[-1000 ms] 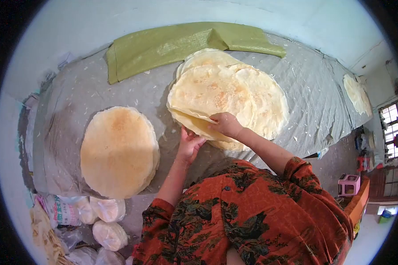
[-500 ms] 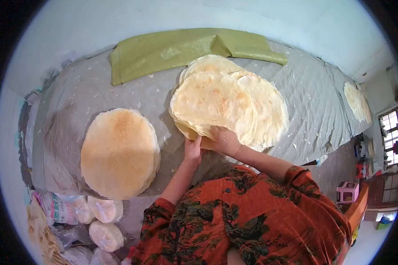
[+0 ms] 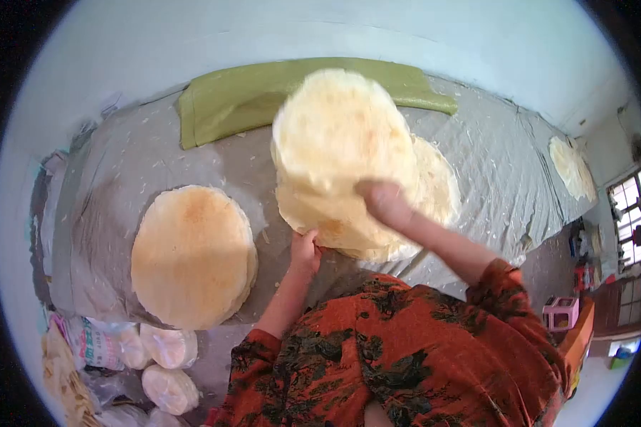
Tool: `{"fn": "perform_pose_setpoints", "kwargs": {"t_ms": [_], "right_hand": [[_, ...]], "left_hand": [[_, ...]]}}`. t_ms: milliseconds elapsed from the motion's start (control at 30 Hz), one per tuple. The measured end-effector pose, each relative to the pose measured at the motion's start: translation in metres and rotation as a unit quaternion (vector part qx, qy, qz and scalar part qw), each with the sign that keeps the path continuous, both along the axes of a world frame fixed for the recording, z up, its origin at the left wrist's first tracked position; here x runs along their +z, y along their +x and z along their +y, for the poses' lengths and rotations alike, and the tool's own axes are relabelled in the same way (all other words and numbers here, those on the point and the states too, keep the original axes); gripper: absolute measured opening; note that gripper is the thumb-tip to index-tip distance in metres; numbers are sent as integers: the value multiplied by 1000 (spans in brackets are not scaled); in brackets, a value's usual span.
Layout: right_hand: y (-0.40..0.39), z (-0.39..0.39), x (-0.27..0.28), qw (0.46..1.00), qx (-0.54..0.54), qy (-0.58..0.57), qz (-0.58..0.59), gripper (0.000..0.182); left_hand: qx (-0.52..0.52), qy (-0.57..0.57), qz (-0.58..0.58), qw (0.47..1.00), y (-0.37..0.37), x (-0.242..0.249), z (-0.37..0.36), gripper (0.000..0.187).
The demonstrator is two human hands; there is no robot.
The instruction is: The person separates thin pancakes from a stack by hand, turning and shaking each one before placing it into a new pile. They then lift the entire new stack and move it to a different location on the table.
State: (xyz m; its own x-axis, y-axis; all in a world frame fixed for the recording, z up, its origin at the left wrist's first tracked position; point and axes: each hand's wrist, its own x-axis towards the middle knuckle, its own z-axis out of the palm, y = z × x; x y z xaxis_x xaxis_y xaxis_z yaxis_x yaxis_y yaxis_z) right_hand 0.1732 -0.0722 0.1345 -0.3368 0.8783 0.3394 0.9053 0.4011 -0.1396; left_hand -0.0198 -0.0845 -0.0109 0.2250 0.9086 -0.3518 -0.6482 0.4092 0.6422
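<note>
A thin round flatbread (image 3: 342, 128), pale with light brown spots, is raised over the pile at the far middle of the table. My right hand (image 3: 388, 203), blurred by motion, is closed on its near edge. Beneath it lies another flatbread (image 3: 317, 212), whose near left edge my left hand (image 3: 305, 250) pinches between thumb and fingers. More flatbreads (image 3: 438, 181) stick out of the pile on the right. To the left of my hands rests a separate neat stack of flatbreads (image 3: 194, 256), browner on top.
A folded green woven sheet (image 3: 228, 107) lies along the wall on the grey cloth-covered table (image 3: 491, 178). Another flatbread (image 3: 572, 169) is at the far right end. Bagged round stacks (image 3: 169, 388) sit below the table's left front edge. A pink stool (image 3: 560, 313) stands right.
My right hand has lifted the top flatbread up and away from me, baring the one underneath. My left hand stays at the near left edge of the pile.
</note>
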Motion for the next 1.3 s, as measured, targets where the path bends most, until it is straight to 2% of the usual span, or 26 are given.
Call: {"fn": "perform_pose_setpoints", "kwargs": {"t_ms": [33,100,133,200,233,300,333,367,400,433,467,500,533,567,633,667,733,767,833,900,967,1000,1067,1133,1233,1300], "right_hand": [[-7,-15,-26,998,-4,-63,16,17],[-16,-38,-66,987,23,-160,0,16],[-25,-49,-66,987,25,-159,2,16],[-40,-61,-62,998,31,57,5,23],[-42,-60,-61,998,24,58,7,23],[-40,-54,-59,995,-40,-85,24,22],[-29,-35,-59,987,-83,-135,-13,20],[-11,-5,-54,973,-125,-187,-49,19],[12,28,-28,973,-151,-168,-34,16],[40,57,4,988,-127,-87,12,17],[66,91,44,991,-125,-44,-28,18],[66,96,117,975,-210,-68,-8,18],[81,105,161,974,-224,-16,-36,20],[88,96,202,983,-178,34,-37,18],[98,73,242,976,-146,160,-13,18],[103,62,241,976,-149,160,-16,18],[105,34,235,958,-188,181,-116,20],[109,24,212,961,-196,159,-115,23],[125,5,137,968,-166,175,-76,26],[139,-16,54,980,-79,176,-38,33],[151,-35,-33,986,-116,116,-33,25],[148,-45,-51,982,-169,-48,-63,16],[150,-62,-89,989,-142,-32,-8,11],[148,-63,-91,991,-133,-22,23,12],[159,-54,-81,976,-204,-64,50,13],[166,-48,-70,973,-186,-134,10,22]], "left_hand": [[-14,-25,-9,1000,-2,12,-2,41],[-24,-49,-14,998,-3,12,-4,39],[-2,-36,-32,999,0,3,-2,39],[29,-17,-68,997,5,-1,-2,39],[22,-16,-65,998,2,2,-1,39],[-90,-37,-128,987,-2,9,0,36],[-73,-23,-169,983,-5,44,-7,33],[-88,-44,-180,979,-9,45,-2,31],[-53,-38,-116,991,-11,34,3,30],[-17,-31,-50,998,-13,23,7,28],[14,-89,-7,996,-16,28,9,26],[9,-89,-4,996,-18,29,6,26],[-1,-75,-13,997,-18,30,4,26],[-11,-61,-24,998,-16,30,2,26],[-26,-57,-32,998,-6,28,-1,25],[-48,-60,-59,995,0,28,-2,24],[-71,-62,-91,991,16,32,-2,23],[-101,-75,-95,987,25,37,-4,20],[-130,-92,-101,982,46,35,-8,18],[-178,-59,-121,975,66,18,-8,16],[-207,-55,-150,965,82,10,-8,16],[-196,-62,-107,973,89,9,-9,14],[-162,-78,-20,983,100,21,-10,8],[-155,-78,16,985,107,26,-6,7],[-162,-76,68,982,123,33,-3,9],[-174,-68,87,979,136,35,1,11]]}}
